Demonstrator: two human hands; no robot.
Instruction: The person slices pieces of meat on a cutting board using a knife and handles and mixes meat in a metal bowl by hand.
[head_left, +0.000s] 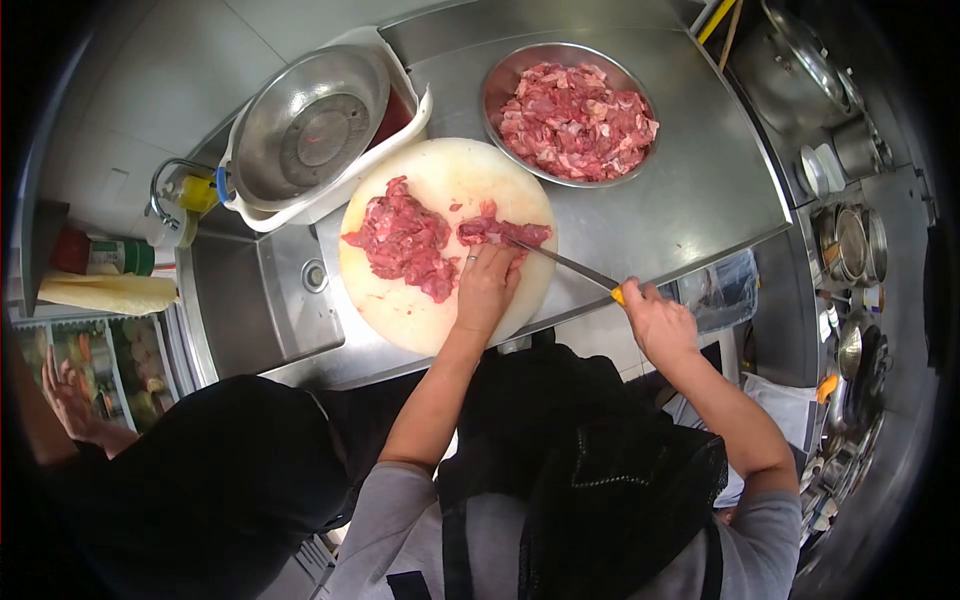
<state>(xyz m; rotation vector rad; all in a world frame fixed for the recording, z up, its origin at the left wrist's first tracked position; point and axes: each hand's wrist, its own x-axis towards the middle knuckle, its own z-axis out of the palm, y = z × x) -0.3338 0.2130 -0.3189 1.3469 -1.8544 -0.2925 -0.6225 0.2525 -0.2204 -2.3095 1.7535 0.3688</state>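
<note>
On the round white cutting board (390,318) lies a long piece of raw red meat (482,229). My left hand (486,292) holds this piece down from the near side, fingers curled against it. A ring shows on one finger. In my right hand (661,326) is a kitchen knife (578,267), gripped by its yellow handle. Its blade points left, and the tip end rests at the meat just beside my left fingers. A heap of cut raw meat (405,240) sits on the left half of the board, with a few small scraps around it.
Behind the board stands a steel bowl (489,118) of cut meat. A steel basin (262,125) rests in a white plastic tub (330,198) at the back left. Left of the board is a sink (250,300) with a tap (155,195). Another person's hand (75,395) shows far left.
</note>
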